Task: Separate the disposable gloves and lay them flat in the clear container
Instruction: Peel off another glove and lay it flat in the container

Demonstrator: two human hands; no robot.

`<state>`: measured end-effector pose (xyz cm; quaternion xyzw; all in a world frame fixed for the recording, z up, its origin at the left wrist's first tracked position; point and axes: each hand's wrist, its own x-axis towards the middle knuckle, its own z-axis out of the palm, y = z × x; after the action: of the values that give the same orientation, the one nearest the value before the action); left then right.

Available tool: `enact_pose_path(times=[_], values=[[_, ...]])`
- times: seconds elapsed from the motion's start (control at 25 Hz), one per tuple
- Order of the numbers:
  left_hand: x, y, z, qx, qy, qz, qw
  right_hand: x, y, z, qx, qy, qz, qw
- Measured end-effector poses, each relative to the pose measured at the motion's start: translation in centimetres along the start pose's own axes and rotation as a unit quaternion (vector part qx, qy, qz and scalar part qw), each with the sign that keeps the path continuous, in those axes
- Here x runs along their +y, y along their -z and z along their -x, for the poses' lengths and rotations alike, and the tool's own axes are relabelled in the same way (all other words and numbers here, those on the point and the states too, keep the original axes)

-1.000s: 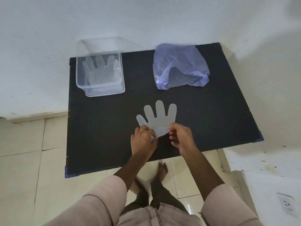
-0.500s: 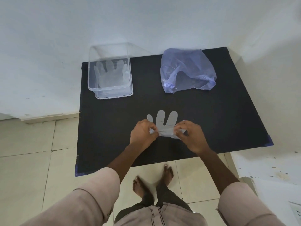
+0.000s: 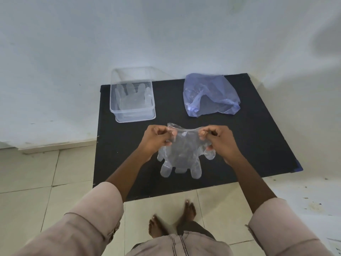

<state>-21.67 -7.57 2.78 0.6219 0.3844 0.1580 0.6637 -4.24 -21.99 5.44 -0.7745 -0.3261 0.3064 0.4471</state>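
The glove (image 3: 181, 154) hangs above the black tabletop (image 3: 258, 137), cuff up and finger ends pointing down, stretched between both hands. Left of the glove, the left hand (image 3: 156, 139) pinches one cuff corner, fingers closed on the film. Behind and left sits the clear container (image 3: 132, 97), with gloves lying flat inside. Right of the glove, the right hand (image 3: 219, 140) grips the other corner. Behind and right lies a blue plastic bag (image 3: 210, 95).

Blue plastic bag (image 3: 212, 95) — black table (image 3: 258, 137)
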Motion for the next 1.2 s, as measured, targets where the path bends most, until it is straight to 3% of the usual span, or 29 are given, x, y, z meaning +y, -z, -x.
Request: enact_pose_path(times=[0.16, 0.48, 0.76, 1.0, 1.2], values=[[1.7, 1.9, 0.7, -0.026, -0.014, 0.053, 0.998, -1.9, -1.5, -0.2, -0.018, -0.006, -0.044, 0.999], [2.9, 6.4, -0.3, 0.024, -0.006, 0.087, 0.996, -5.1, -4.5, -3.9, -0.053, -0.035, -0.093, 0.994], [6.5, 13.3, -7.4, 0.143, 0.016, 0.106, 0.984, -11.2, -9.4, -14.6, -0.122, -0.071, -0.216, 0.966], [11.8, 20.1, -17.5, 0.236, 0.039, 0.109, 0.965, -17.7, -14.6, -27.6, -0.096, -0.021, -0.156, 0.983], [15.0, 23.1, -22.6, 0.296, -0.021, 0.122, 0.947, -20.9, -16.8, -33.7, -0.057, 0.080, -0.113, 0.989]])
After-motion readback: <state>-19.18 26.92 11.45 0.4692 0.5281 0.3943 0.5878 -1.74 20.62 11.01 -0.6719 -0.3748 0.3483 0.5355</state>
